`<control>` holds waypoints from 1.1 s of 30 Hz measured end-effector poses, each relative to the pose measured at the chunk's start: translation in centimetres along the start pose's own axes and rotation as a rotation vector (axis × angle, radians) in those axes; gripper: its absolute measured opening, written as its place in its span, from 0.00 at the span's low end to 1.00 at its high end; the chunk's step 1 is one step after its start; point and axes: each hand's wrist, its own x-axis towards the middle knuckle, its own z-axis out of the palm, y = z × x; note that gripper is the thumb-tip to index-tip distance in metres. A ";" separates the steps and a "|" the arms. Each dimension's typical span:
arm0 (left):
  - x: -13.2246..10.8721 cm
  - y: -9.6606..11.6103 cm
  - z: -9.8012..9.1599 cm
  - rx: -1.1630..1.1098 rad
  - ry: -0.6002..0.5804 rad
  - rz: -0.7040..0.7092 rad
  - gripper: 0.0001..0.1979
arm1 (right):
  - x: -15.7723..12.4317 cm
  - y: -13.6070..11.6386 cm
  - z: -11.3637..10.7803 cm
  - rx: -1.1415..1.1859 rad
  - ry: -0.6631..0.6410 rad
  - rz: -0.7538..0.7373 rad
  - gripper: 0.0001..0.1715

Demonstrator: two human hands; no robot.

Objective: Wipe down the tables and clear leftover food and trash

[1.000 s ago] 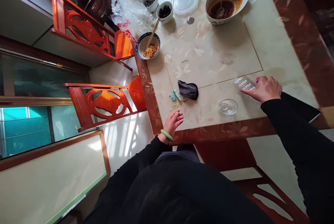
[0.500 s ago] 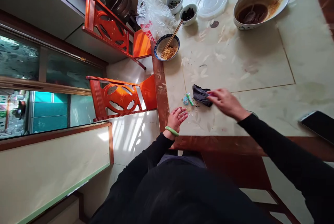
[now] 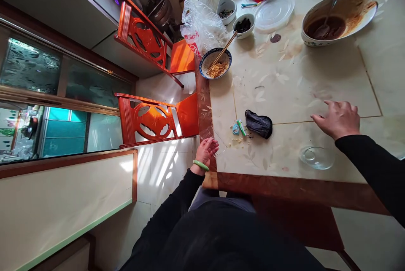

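My left hand (image 3: pixel 206 151), with a green bangle on the wrist, is cupped palm-up at the table's corner edge and holds nothing that I can see. My right hand (image 3: pixel 338 118) lies on the tabletop with fingers stretched out, empty, well to the right of a dark crumpled cloth (image 3: pixel 259 124). Small wrappers and crumbs (image 3: pixel 238 129) lie just left of the cloth. A small clear glass dish (image 3: pixel 317 157) sits below my right hand near the table's front edge.
A bowl with chopsticks (image 3: pixel 217 63), a small bowl (image 3: pixel 243 25), a clear lid (image 3: pixel 274 12), a large sauce bowl with a spoon (image 3: pixel 337 17) and plastic bags (image 3: pixel 202 26) stand at the far side. Two orange chairs (image 3: pixel 152 119) stand left of the table (image 3: pixel 284 186).
My right hand went from the right side to the dark cloth, then pulled back right and now lies flat. My left hand slid to the table's corner. The view shifted.
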 end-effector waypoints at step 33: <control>20.9 21.2 5.3 0.271 -0.273 0.276 0.16 | 17.1 -40.5 12.4 0.327 -0.003 0.010 0.12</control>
